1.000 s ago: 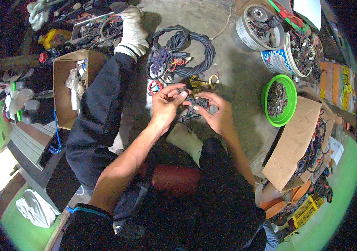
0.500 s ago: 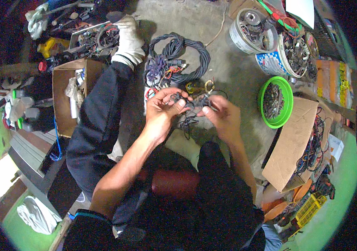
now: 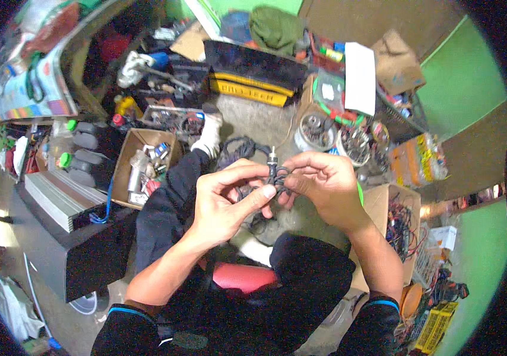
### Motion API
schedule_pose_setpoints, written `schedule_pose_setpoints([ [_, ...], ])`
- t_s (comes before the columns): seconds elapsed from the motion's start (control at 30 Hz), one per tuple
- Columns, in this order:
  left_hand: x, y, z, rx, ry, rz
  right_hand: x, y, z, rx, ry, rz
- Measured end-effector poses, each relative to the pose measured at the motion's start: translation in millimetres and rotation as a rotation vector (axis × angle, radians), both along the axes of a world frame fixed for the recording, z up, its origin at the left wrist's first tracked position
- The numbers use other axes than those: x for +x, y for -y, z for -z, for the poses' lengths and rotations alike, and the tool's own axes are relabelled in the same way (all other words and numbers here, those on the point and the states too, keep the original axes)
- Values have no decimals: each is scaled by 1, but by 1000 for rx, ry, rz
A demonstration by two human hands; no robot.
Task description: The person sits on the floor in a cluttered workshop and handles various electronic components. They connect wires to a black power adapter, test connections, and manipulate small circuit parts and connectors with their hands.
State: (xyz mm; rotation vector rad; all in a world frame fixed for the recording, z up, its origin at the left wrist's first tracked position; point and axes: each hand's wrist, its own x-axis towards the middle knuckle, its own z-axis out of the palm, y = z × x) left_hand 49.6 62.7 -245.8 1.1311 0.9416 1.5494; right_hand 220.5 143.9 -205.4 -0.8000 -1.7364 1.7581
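A thin black cable (image 3: 271,180) is bunched between my hands, with a metal-tipped plug (image 3: 273,160) standing upright out of it. My left hand (image 3: 221,199) grips the bundle, its thumb pressed on the near side. From the other side my right hand (image 3: 328,190) pinches a few loops between thumb and fingers. Loose strands of the cable dangle below my left hand. Farther off on the floor, partly covered by my hands, lies a coil of thick dark cable (image 3: 241,144).
An open cardboard box (image 3: 124,148) with small parts stands left of my leg, near a black cabinet (image 3: 87,261). At right are tubs of metal parts (image 3: 316,132) and a cardboard box of wires (image 3: 378,202). A black and yellow case (image 3: 250,89) lies ahead.
The view has tilted up, showing more of the room ahead. My hands have come closer together and appear nearer, and the plug now points up from the bunched cable.
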Motion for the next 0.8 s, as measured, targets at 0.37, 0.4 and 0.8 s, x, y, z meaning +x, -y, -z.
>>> schedule_pose_setpoints([
  [0.37,8,109,-90,102,415,-91,-17,120,-72,481,-249,55],
  [0.4,5,118,-95,120,400,-108,-19,131,-70,383,-283,33],
  [0.8,-115,137,-226,876,-596,-1114,41,59,-18,619,-87,291],
])
